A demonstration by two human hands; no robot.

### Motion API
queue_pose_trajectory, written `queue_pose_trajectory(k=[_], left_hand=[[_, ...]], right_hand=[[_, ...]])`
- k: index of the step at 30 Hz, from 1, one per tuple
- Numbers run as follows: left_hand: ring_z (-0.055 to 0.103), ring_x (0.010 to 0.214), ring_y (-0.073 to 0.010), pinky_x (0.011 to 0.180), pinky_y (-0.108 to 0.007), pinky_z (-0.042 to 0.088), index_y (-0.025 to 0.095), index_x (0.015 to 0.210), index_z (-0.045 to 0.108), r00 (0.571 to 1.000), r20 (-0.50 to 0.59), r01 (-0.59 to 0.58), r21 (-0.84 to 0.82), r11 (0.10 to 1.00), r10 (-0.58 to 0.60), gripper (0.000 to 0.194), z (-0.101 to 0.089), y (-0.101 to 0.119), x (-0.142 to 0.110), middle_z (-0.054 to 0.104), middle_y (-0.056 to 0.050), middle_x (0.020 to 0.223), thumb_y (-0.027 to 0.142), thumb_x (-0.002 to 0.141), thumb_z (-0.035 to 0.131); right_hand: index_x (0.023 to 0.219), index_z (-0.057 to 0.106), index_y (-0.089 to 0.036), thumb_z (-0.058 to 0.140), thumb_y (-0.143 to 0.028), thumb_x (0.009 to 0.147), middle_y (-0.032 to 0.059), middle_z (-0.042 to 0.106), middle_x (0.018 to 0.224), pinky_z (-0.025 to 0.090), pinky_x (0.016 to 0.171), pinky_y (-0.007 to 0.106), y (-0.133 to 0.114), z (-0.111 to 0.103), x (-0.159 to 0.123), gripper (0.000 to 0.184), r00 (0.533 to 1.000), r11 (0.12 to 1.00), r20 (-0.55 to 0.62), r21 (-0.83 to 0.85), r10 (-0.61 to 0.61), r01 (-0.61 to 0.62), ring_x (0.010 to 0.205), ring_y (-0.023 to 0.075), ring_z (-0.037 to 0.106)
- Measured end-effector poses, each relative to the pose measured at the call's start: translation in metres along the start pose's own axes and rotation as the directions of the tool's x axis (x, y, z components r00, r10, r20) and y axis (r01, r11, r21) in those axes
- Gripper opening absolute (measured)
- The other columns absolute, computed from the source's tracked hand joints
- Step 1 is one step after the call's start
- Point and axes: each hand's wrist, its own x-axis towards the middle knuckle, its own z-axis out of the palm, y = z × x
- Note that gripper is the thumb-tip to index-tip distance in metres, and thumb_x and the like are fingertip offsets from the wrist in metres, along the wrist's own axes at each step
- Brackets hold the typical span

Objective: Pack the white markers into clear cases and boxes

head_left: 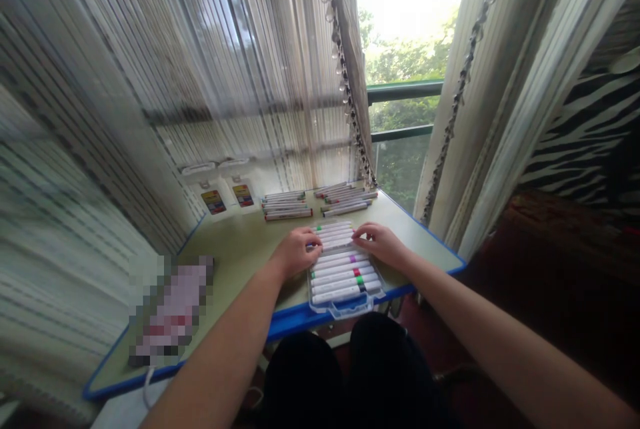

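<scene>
A clear plastic case (345, 311) lies near the front edge of the table, its handle toward me. White markers (340, 284) with coloured bands, several of them, lie side by side across it. At the left ends of the upper markers is my left hand (297, 252), its fingers bent and closed on the end of a white marker (336, 242). My right hand (383, 244) pinches at the right end of that row, thumb and fingers together. The fingers partly cover the marker ends, so the exact grip is hard to make out.
Two loose groups of markers, a left one (286, 205) and a right one (347, 199), lie at the back of the blue-edged table (235, 242). Two clear packages with labels (214, 201) stand at the back left. A blurred-out object (175, 309) lies left. Curtains (280, 82) hang behind.
</scene>
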Motion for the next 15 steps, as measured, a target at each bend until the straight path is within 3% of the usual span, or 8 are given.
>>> queue_pose_trajectory(k=[4, 15], left_hand=[[0.058, 0.075, -0.0146, 0.074, -0.026, 0.045, 0.017, 0.075, 0.07, 0.999, -0.028, 0.025, 0.008, 1.0, -0.024, 0.016, -0.0034, 0.0004, -0.002, 0.063, -0.004, 0.081, 0.024, 0.076, 0.056], [0.058, 0.076, -0.0146, 0.074, -0.025, 0.045, 0.018, 0.073, 0.07, 0.998, 0.065, 0.013, 0.007, 1.0, -0.014, 0.017, -0.0023, 0.0034, -0.0029, 0.063, -0.003, 0.081, 0.014, 0.07, 0.053]], right_hand=[[0.08, 0.072, -0.017, 0.06, -0.026, 0.079, 0.0055, 0.065, 0.085, 0.044, 0.066, 0.024, -0.0025, -0.0016, -0.0027, 0.015, 1.0, 1.0, 0.005, -0.019, 0.018, -0.018, 0.068, 0.0125, 0.056], [0.082, 0.074, -0.019, 0.058, -0.024, 0.08, 0.0055, 0.064, 0.086, 0.046, 0.07, 0.025, -0.0033, -0.0005, -0.0045, 0.016, 1.0, 0.998, -0.004, -0.069, 0.013, -0.013, 0.071, 0.013, 0.058]])
